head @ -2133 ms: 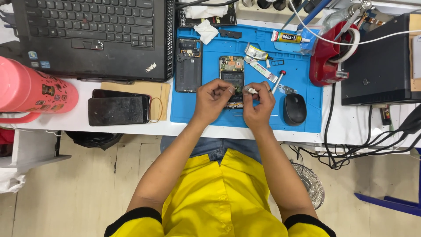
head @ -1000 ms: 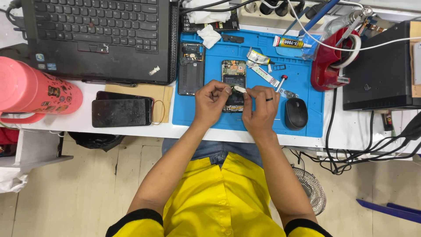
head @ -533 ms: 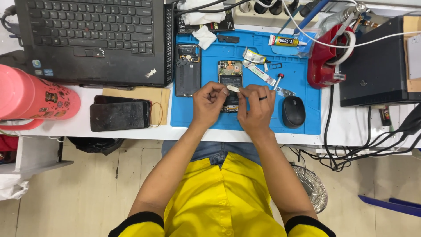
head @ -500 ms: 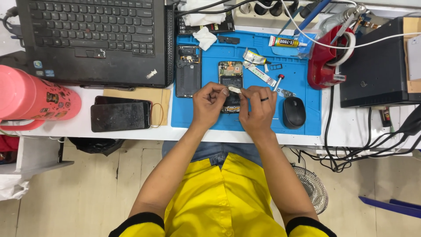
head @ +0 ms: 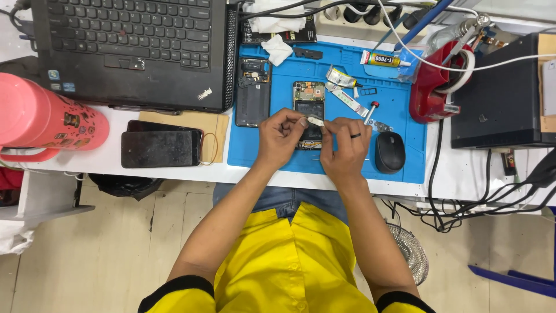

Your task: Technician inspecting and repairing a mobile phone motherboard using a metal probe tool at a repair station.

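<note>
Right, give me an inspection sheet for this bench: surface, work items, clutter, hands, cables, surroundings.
Surface: white bench with a blue work mat on it.
Work items: opened phone on the mat, partly hidden by the hands; small pale strip held between both hands above it.
Clutter: second opened phone, glue tube, black mouse, laptop, two dark phones stacked on a tan pad, pink bottle, red holder, black box.
Hands: left hand and right hand both pinch the strip; ring on the right.
Cables: white cable across the top; black cables hang off the right edge.
Surroundings: tiled floor; small fan below the bench.
</note>
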